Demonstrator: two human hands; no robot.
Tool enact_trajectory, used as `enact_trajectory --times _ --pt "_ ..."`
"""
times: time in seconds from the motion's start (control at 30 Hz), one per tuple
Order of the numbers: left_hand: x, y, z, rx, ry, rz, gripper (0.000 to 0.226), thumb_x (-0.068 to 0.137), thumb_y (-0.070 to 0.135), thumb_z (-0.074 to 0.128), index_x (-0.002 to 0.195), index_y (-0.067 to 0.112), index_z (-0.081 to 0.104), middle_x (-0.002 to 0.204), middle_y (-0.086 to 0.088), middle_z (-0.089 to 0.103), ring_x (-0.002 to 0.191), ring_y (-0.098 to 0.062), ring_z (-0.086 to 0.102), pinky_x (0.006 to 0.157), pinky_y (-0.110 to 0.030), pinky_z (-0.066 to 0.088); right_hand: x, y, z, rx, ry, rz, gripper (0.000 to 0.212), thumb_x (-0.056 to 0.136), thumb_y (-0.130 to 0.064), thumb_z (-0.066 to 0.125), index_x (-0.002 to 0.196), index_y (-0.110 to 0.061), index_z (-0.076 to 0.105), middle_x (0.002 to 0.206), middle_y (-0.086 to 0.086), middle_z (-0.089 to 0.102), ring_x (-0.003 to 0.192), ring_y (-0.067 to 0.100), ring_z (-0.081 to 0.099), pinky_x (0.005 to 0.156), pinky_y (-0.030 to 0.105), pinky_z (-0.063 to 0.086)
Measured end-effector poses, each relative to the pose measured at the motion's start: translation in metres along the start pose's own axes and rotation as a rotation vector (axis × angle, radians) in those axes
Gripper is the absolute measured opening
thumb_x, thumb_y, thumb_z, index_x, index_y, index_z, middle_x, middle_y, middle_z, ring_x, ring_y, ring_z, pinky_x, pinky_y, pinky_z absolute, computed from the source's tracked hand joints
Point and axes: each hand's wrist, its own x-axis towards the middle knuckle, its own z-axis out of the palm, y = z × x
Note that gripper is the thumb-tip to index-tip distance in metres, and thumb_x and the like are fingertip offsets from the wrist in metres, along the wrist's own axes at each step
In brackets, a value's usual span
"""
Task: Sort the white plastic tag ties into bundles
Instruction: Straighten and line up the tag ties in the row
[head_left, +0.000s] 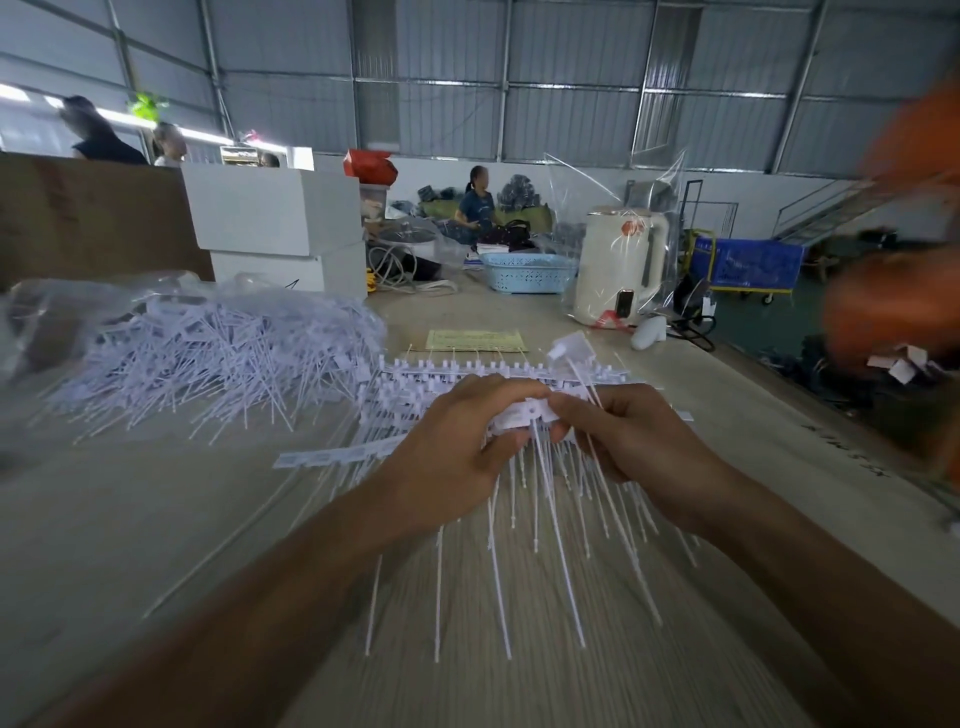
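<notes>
My left hand (457, 441) and my right hand (618, 431) meet over the middle of the table, and both grip the heads of one bundle of white tag ties (524, 415). The bundle's thin tails (550, 525) fan down toward me. One loose tie (569, 348) sticks up above my right fingers. Rows of aligned ties (493, 371) lie flat just beyond my hands. A big loose heap of white ties (218, 348) spills from a clear plastic bag at the left.
A cream electric kettle (615, 265) in clear plastic, a blue basket (527, 273), a yellow paper (475, 340) and white boxes (275, 213) stand at the table's far side. A person's orange sleeve (898, 291) is at the right edge. The wooden table (156, 519) ends at the right.
</notes>
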Motion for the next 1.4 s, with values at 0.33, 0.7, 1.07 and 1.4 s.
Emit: enact_trajectory --times 0.33,0.7,1.07,1.4 --pt "0.0 -0.004 -0.002 0.153 0.232 -0.01 0.021 0.094 0.033 0.057 0.111 0.023 0.066 0.105 0.008 0.071 0.094 -0.016 0.065 0.077 -0.04 0.054 -0.004 -0.006 0.008 0.291 -0.112 0.121 0.041 0.099 -0.043 0.054 0.064 -0.022 0.061 0.056 -0.004 0.031 0.047 0.011 0.023 0.042 0.019 0.024" --pt "0.002 -0.007 0.001 -0.022 0.144 -0.008 0.022 0.102 0.03 0.052 0.098 0.018 0.07 0.085 0.008 0.067 0.078 -0.01 0.064 0.069 -0.037 0.052 0.002 0.004 0.0 -0.605 0.024 -0.382 0.047 0.094 -0.057 0.033 0.081 -0.014 0.049 0.06 -0.006 0.047 0.058 0.01 0.047 0.061 0.031 0.037" --pt "0.003 -0.007 -0.008 0.222 0.148 0.168 0.022 0.092 0.023 0.063 0.109 0.014 0.072 0.096 -0.003 0.068 0.085 -0.026 0.061 0.071 -0.045 0.051 0.005 0.005 -0.007 -0.706 0.039 -0.362 0.042 0.092 -0.063 0.032 0.073 -0.029 0.047 0.058 -0.007 0.051 0.053 0.008 0.048 0.053 0.03 0.032" --pt "0.002 -0.002 -0.007 0.277 0.03 0.185 0.029 0.094 0.028 0.06 0.115 0.014 0.073 0.096 -0.003 0.067 0.088 -0.025 0.061 0.075 -0.043 0.05 0.003 0.0 -0.021 -0.974 0.24 -0.498 0.043 0.093 -0.055 0.042 0.064 -0.024 0.049 0.051 -0.011 0.04 0.047 0.01 0.037 0.049 0.028 0.028"
